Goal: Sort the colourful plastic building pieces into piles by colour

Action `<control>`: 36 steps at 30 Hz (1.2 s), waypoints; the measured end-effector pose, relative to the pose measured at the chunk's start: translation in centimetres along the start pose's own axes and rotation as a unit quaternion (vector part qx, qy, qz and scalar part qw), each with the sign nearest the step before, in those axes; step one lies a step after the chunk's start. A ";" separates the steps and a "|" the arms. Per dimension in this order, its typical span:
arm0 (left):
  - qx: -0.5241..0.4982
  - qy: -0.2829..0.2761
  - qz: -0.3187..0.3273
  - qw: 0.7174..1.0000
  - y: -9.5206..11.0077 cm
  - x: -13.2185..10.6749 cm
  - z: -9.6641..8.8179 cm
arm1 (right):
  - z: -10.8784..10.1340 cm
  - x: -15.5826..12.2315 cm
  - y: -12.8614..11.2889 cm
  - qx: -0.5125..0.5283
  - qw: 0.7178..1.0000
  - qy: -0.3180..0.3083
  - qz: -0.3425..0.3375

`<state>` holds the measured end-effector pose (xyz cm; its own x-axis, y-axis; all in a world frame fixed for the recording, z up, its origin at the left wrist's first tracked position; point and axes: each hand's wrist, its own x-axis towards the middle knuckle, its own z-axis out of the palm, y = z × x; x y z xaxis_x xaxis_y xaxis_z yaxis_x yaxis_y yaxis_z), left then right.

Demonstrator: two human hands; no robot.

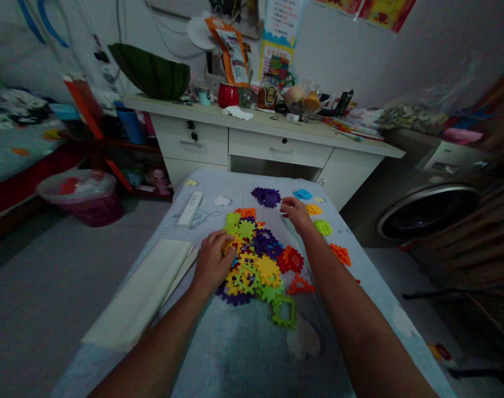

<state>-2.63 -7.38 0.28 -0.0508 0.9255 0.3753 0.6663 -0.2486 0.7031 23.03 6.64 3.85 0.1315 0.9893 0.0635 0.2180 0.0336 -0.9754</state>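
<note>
A heap of toy gear pieces (268,268) in yellow, green, purple, red and orange lies on the cloth-covered table. My left hand (213,258) rests at the heap's left side, thumb and fingers apart, touching the yellow pieces. Part of what lies under its fingers is hidden. My right hand (296,214) is beyond the heap, its fingers loosely bent and apart with nothing visible in them. Just left of its fingertips sit purple gears (269,197), set apart from the heap. Along the right lie blue gears (302,194), a yellow-orange gear (313,209), green gears (322,227) and orange gears (340,254).
A white box (191,209) and folded pale cloth (146,293) lie at the table's left. Behind stands a white desk (202,149) bearing a watermelon piece (152,72), jars and bags. To the right is a washing machine (426,188); a lined bin (83,202) stands left.
</note>
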 end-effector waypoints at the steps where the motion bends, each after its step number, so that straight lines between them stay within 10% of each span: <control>1: -0.001 -0.001 0.000 1.000 0.0 0.0 0.0 | -0.5 -0.7 -0.2 -0.016 1.000 -0.022 -0.008; 9: 0.002 0.007 0.014 1.000 -0.2 0.0 0.2 | -4.2 -7.3 -2.9 -0.266 0.921 -0.277 -0.065; 19: 0.003 0.010 0.019 1.000 -0.5 0.0 0.3 | -6.2 -11.6 -3.6 -0.485 0.831 -0.272 -0.016; 36: 0.010 0.012 0.030 0.999 -1.0 0.1 0.6 | -8.0 -11.4 -2.5 -0.311 0.922 -0.215 -0.089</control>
<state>-2.80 -6.85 -0.73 -0.0274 0.9017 0.4315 0.6838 -0.2980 0.6661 28.74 -5.82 7.25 -0.3256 0.9455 -0.0088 0.7290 0.2451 -0.6392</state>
